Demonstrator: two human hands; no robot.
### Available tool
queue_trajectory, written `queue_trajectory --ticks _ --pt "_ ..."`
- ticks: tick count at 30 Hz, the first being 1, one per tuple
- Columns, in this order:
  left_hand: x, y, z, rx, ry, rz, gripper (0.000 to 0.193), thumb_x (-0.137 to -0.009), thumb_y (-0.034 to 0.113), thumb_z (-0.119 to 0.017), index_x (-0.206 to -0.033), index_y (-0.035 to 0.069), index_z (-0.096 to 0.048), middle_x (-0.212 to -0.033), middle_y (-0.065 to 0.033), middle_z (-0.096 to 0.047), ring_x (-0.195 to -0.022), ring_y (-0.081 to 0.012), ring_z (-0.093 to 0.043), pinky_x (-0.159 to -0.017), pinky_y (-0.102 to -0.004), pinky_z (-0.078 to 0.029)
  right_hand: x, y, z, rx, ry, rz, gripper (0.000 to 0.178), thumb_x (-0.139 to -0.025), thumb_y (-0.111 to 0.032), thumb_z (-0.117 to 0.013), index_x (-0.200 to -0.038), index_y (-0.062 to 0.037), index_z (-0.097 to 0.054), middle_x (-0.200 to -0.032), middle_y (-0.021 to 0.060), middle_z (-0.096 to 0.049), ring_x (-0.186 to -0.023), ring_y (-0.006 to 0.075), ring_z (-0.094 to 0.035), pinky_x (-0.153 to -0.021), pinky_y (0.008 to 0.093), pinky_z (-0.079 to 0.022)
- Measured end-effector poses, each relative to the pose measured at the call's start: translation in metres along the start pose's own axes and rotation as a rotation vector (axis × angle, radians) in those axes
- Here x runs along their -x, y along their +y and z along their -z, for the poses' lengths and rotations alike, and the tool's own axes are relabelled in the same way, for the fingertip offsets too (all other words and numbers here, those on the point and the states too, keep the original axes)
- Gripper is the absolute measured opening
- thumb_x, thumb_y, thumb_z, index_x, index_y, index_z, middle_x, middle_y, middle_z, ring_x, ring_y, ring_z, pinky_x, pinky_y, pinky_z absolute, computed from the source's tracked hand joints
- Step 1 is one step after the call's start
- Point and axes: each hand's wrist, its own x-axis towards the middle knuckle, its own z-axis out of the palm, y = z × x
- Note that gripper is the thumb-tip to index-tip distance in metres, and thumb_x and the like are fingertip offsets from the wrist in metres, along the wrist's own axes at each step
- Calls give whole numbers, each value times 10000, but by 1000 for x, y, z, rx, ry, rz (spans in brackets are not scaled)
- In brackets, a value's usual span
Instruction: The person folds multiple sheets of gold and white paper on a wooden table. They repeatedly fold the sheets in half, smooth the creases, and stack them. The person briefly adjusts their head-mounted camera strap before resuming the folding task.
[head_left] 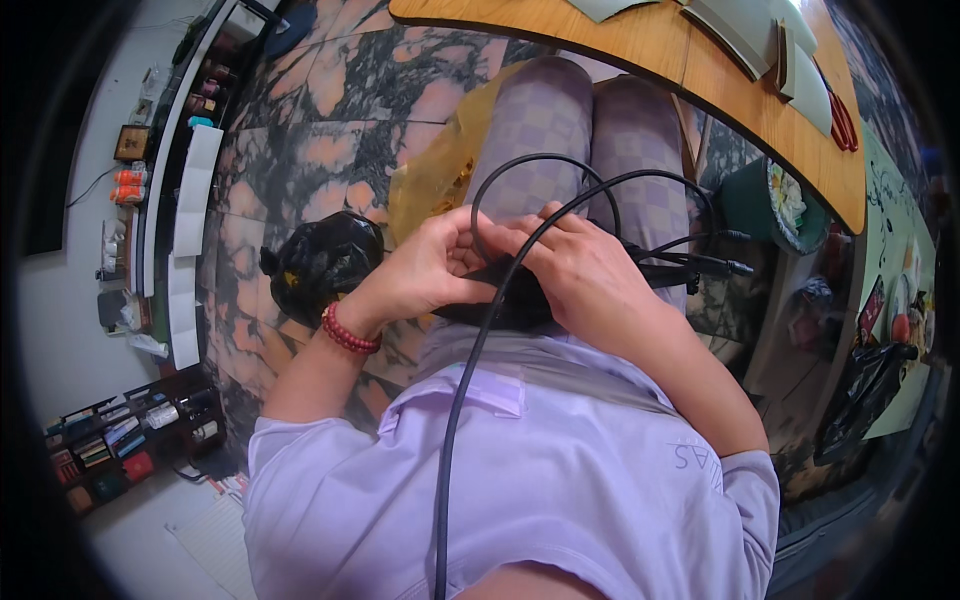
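Observation:
My left hand (425, 268), with a red bead bracelet (349, 331) at its wrist, closes its fingers on the near-left edge of a soft-looking black item (524, 306) in my lap. My right hand (592, 268) bends over the same item from the other side, its fingertips close to the left ones. What kind of item it is I cannot make out, as the hands cover much of it. A black cable (462, 400) runs up over my shirt, crosses in front of the hands and loops above my knees. Cable ends with plugs (738, 268) stick out beyond my right hand.
A wooden table (600, 30) curves across the far side, with cardboard pieces (745, 40) and red-handled scissors (843, 124) on it. A black plastic bag (328, 262) sits on the marbled floor at left. A green bin (750, 205) stands right of my knees.

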Motion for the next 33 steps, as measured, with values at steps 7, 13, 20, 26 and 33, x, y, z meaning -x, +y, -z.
queue_trajectory --ticks 7,13,20,26,33 --pt "-1 -2 9 -117 25 1 434 -833 -79 -908 -1158 52 -652 -1104 7 -717 -1023 -78 -714 -931 -254 -605 -1 3 8 150 35 49 257 -849 -105 -700 -1101 -54 -715 -1080 72 -675 -1043 272 -671 -900 384 -550" --pt "-3 8 5 -397 83 -172 279 -891 -46 -844 -1140 41 -754 -1060 5 -714 -998 -95 -701 -909 -267 -571 15 -3 2 295 200 75 129 -816 -160 -731 -928 -101 -704 -938 19 -572 -919 179 -628 -779 314 -505" --pt "-18 -1 3 -492 119 -546 186 -950 -50 -784 -1104 43 -832 -1026 -34 -728 -1020 -193 -700 -951 -316 -546 22 4 -18 106 354 -148 136 -826 -58 -780 -952 -75 -732 -943 58 -650 -826 219 -666 -704 372 -535" --pt "-26 2 -18 -516 210 -504 161 -901 -34 -842 -1043 34 -805 -990 -38 -713 -928 -182 -701 -843 -310 -569 24 6 -20 -555 323 -568 216 -892 88 -764 -1084 -11 -769 -977 117 -756 -791 260 -734 -691 341 -560" --pt "-25 4 -31 -802 302 -527 246 -861 58 -891 -1006 36 -693 -935 -72 -675 -873 -227 -702 -778 -343 -567 23 11 -27 -770 311 -478 237 -859 62 -752 -1090 11 -756 -1021 137 -725 -883 272 -706 -809 352 -568"
